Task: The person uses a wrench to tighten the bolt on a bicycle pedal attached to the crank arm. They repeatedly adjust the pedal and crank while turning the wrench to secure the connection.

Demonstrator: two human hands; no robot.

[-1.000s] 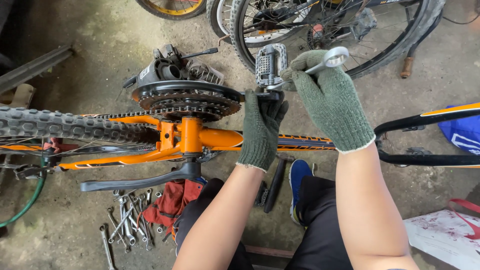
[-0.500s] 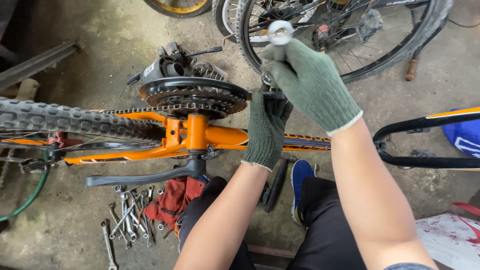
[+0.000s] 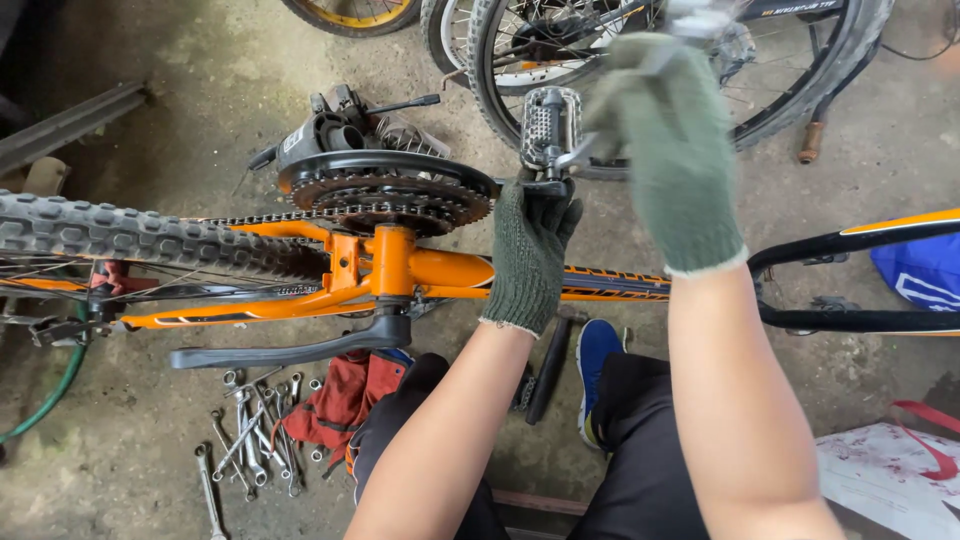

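Observation:
An orange bicycle frame (image 3: 430, 272) lies across the view with its chainrings (image 3: 385, 195) and chain facing up. My left hand (image 3: 532, 250), in a dark green glove, grips the end of the black crank arm just below the metal pedal (image 3: 548, 128). My right hand (image 3: 668, 150), also gloved, is blurred by motion and holds a silver wrench (image 3: 600, 150) whose jaw meets the pedal axle. The other crank arm (image 3: 290, 350) points left under the frame.
A knobby rear tyre (image 3: 140, 240) runs along the left. Several wrenches (image 3: 250, 440) and a red rag (image 3: 345, 395) lie on the concrete floor. Another bicycle wheel (image 3: 800, 70) stands behind. A black bike frame tube (image 3: 850, 245) crosses at right.
My right hand has swung the wrench up and to the right around the pedal axle. My left hand has kept its hold on the crank arm.

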